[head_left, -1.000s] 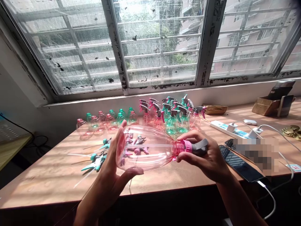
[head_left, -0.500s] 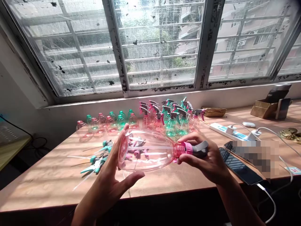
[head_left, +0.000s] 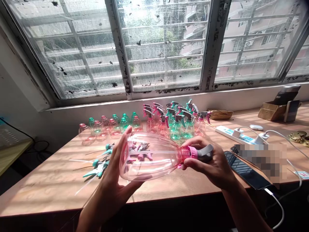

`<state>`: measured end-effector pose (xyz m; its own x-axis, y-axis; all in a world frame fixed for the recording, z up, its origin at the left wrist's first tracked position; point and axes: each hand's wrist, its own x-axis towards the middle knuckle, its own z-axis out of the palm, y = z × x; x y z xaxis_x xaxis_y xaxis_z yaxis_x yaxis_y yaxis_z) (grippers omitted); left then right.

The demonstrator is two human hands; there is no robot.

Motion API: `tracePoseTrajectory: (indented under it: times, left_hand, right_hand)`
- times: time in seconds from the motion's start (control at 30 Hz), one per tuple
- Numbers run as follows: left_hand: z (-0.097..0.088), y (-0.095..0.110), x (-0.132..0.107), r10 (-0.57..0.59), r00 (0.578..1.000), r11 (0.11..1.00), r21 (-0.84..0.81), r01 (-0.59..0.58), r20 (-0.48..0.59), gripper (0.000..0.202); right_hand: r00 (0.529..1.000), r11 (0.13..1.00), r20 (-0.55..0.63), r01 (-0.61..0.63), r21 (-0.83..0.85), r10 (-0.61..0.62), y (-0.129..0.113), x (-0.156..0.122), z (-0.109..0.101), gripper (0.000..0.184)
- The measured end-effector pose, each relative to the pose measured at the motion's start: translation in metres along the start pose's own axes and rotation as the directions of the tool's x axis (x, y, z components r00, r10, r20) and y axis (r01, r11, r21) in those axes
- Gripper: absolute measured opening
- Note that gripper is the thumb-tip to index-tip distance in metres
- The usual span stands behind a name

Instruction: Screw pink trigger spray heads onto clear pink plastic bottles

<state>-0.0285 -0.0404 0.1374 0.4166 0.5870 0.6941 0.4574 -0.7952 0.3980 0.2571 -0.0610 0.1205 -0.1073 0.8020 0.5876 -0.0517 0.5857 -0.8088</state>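
A clear pink spray bottle (head_left: 154, 166) lies on its side in the air, its base to the left. My left hand (head_left: 113, 180) is closed around the base, the thumb behind the lower wall. At the neck, my right hand (head_left: 214, 166) grips the spray head (head_left: 193, 152), which has a pink collar and a grey part pointing right. A thin white tube runs inside the bottle. Behind it on the table, pink spray heads (head_left: 141, 157) show through the plastic. Teal spray heads (head_left: 98, 167) with tubes lie left of my left hand.
Several open pink and green bottles (head_left: 96, 129) stand at the back left. Assembled spray bottles (head_left: 176, 129) crowd together beside them. To the right are a power strip (head_left: 231, 134), a phone (head_left: 248, 170) with a cable, and a cardboard box (head_left: 270, 111).
My left hand has closed in on the bottle's base, the thumb now behind the lower wall. The base end has dipped slightly. My right hand has hardly moved.
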Motion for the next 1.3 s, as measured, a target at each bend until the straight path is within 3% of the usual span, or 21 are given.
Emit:
tracePoseTrajectory:
  times: [0.2,0.37,0.53,0.67,0.77,0.9,1.0,1.13,1.3]
  left_hand:
    - [0.011,0.004,0.0,0.028,0.998,0.999,-0.044,-0.03,-0.05,0.094]
    - [0.017,0.006,0.001,0.037,0.986,0.99,-0.127,-0.059,-0.163,0.1]
    - [0.013,0.002,0.003,0.014,0.997,0.996,-0.086,-0.02,-0.073,0.094]
    - [0.013,-0.003,0.002,0.097,0.985,0.993,-0.054,-0.106,-0.142,0.082]
    - [0.015,-0.004,-0.001,0.035,0.985,0.999,0.011,-0.034,-0.166,0.089]
    - [0.015,0.001,-0.001,-0.018,0.992,0.994,-0.107,0.005,-0.127,0.103]
    - [0.011,0.003,0.003,-0.008,0.993,0.991,-0.13,-0.007,-0.115,0.096]
    - [0.005,-0.003,0.001,-0.03,0.999,1.0,-0.01,0.03,-0.026,0.095]
    - [0.005,-0.012,-0.006,-0.105,0.991,0.993,0.049,0.109,-0.083,0.093]
  right_hand:
    - [1.0,0.999,0.012,0.006,0.044,-0.007,0.0,0.0,0.0,0.021]
    - [1.0,0.996,0.027,-0.018,0.084,0.016,0.0,0.001,0.003,0.03]
    - [0.999,0.99,-0.032,0.011,0.142,-0.006,-0.003,0.003,0.006,0.028]
    - [1.0,0.994,-0.005,0.002,0.105,-0.002,-0.004,0.002,0.005,0.026]
    - [1.0,0.998,0.004,0.01,0.058,-0.01,-0.003,0.001,0.002,0.027]
    - [1.0,1.0,0.003,0.003,0.008,-0.003,-0.003,-0.001,0.002,0.03]
    - [1.0,0.998,-0.018,-0.011,0.056,0.012,-0.003,-0.001,0.004,0.027]
    - [0.999,0.996,-0.002,-0.036,0.079,0.037,-0.003,0.001,0.004,0.028]
    - [0.999,0.998,-0.04,-0.015,0.054,0.017,-0.004,0.001,0.006,0.031]
